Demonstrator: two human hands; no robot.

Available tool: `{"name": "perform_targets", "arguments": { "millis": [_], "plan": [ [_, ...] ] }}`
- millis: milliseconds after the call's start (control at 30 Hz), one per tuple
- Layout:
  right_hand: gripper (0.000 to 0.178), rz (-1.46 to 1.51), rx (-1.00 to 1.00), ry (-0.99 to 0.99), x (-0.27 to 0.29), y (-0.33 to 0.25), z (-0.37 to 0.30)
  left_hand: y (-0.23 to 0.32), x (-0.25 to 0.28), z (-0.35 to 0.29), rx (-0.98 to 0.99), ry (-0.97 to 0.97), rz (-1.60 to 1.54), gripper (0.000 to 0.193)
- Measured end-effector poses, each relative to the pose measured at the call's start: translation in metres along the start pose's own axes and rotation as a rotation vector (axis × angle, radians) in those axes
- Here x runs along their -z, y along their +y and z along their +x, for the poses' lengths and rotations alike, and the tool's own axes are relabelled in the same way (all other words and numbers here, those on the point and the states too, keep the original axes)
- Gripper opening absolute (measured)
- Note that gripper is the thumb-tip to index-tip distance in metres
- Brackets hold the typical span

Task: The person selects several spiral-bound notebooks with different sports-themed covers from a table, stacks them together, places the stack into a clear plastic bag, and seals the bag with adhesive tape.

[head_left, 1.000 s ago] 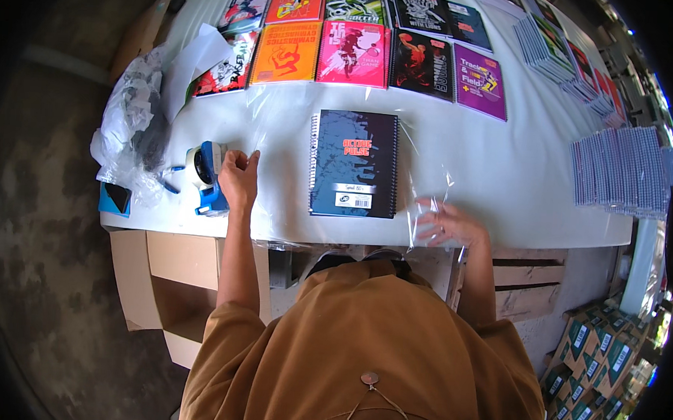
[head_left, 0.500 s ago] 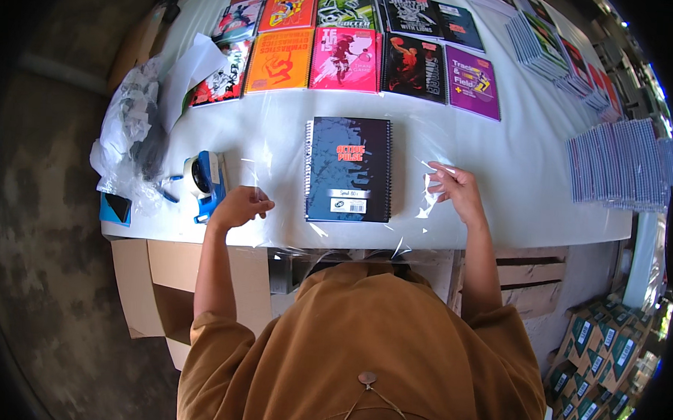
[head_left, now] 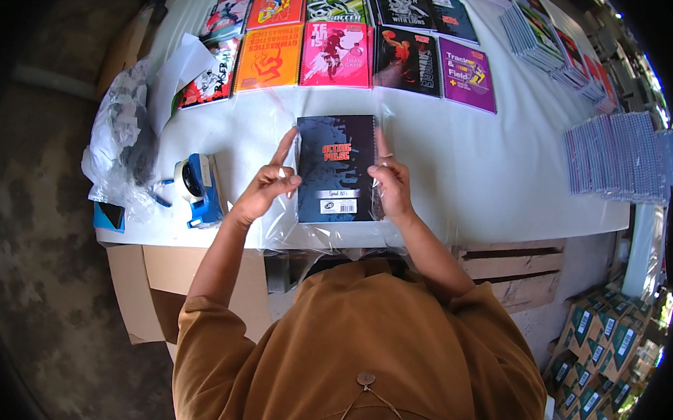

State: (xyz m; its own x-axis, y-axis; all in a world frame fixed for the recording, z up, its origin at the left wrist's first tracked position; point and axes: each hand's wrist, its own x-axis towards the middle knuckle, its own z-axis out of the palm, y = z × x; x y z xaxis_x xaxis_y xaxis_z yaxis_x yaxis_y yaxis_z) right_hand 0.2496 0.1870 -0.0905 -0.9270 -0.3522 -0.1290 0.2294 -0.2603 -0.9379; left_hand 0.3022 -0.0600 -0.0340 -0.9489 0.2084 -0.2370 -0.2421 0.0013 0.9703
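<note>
A dark blue and black spiral notebook [head_left: 336,169] lies on the white-covered table with its spiral along the right edge. Whether more notebooks lie beneath it, I cannot tell. Clear plastic film [head_left: 279,224] spreads around it and hangs over the table's front edge. My left hand [head_left: 266,186] grips the left side, index finger stretched up along the edge and thumb at the cover. Along the right side, my right hand [head_left: 391,186] mirrors this, thumb on the cover's edge and index finger pointing up. Film lies between or beside the fingers of both hands.
Left of my left hand stands a blue tape dispenser [head_left: 201,190] beside crumpled plastic [head_left: 122,137]. Two rows of colourful sports notebooks [head_left: 336,56] lie at the back. Wrapped notebook stacks [head_left: 617,157] stand at the right. An open cardboard box [head_left: 199,268] sits below the table's front edge.
Both hands have closed in from apart onto the notebook's two sides, the right one moving left the most. The film has been drawn up around the notebook's sides.
</note>
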Motion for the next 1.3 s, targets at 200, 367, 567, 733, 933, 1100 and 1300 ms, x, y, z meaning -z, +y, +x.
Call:
{"name": "perform_targets", "arguments": {
  "millis": [200,367,567,733,933,1100,1300],
  "plan": [
    [0.018,-0.077,0.123,0.009,-0.011,0.007,0.000,-0.034,-0.037,0.022,-0.100,0.105,0.216,0.017],
    [0.023,-0.481,0.366,-0.095,-0.019,0.021,0.003,-0.049,-0.077,0.037,-0.295,0.119,1.094,0.044],
    [0.026,-1.202,0.392,-0.054,-0.040,0.015,0.007,-0.028,-0.033,0.044,0.002,-0.155,-0.330,0.082],
    [0.024,-1.247,0.358,-0.083,-0.037,0.011,0.008,-0.004,0.028,0.131,-0.693,0.746,1.188,0.064],
    [0.024,-1.205,0.391,-0.081,-0.040,0.015,0.007,0.026,0.049,0.221,-0.013,0.131,0.832,0.026],
    [0.022,-1.195,0.380,-0.052,-0.034,0.013,0.009,-0.006,0.025,0.161,-0.568,0.766,1.222,0.039],
    [0.025,-0.259,0.328,-0.072,-0.020,0.010,0.010,-0.045,-0.066,0.049,-0.055,0.307,1.390,0.056]
  ]
}}
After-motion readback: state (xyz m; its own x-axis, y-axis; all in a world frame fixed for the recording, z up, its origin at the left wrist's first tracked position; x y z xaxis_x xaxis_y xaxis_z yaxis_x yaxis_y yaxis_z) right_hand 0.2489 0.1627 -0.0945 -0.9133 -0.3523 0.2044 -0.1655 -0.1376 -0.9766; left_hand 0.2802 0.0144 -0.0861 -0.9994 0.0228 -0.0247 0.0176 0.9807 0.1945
